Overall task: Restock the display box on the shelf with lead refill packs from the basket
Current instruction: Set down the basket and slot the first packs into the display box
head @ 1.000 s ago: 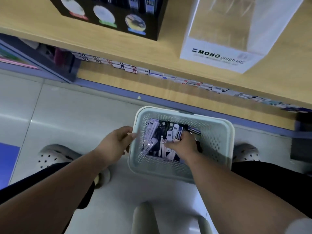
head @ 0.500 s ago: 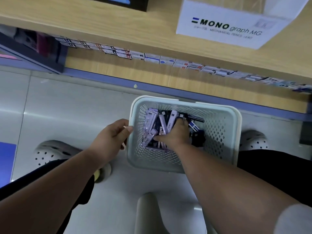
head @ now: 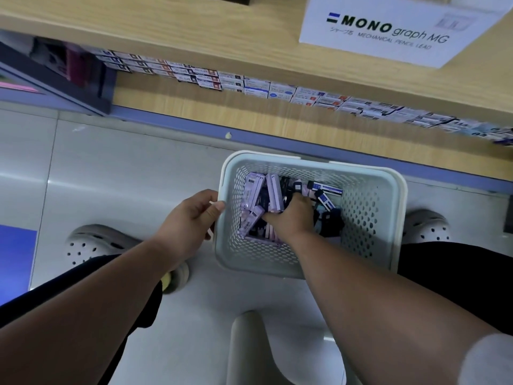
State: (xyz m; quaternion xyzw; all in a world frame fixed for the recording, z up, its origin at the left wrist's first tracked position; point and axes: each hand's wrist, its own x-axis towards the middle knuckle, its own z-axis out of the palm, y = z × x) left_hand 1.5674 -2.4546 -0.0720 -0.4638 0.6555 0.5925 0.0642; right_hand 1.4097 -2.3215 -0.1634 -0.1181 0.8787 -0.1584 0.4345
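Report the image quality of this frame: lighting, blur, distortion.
Head view: dim, bluish light; wide-angle lens tilts the shelf edge; price labels smear at far right; packs in the basket stay readable, shadowed around the right hand.

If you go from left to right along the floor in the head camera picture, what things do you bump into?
Left shoe → left hand on the basket's edge → basket with the right hand down among the lead refill packs → right shoe.
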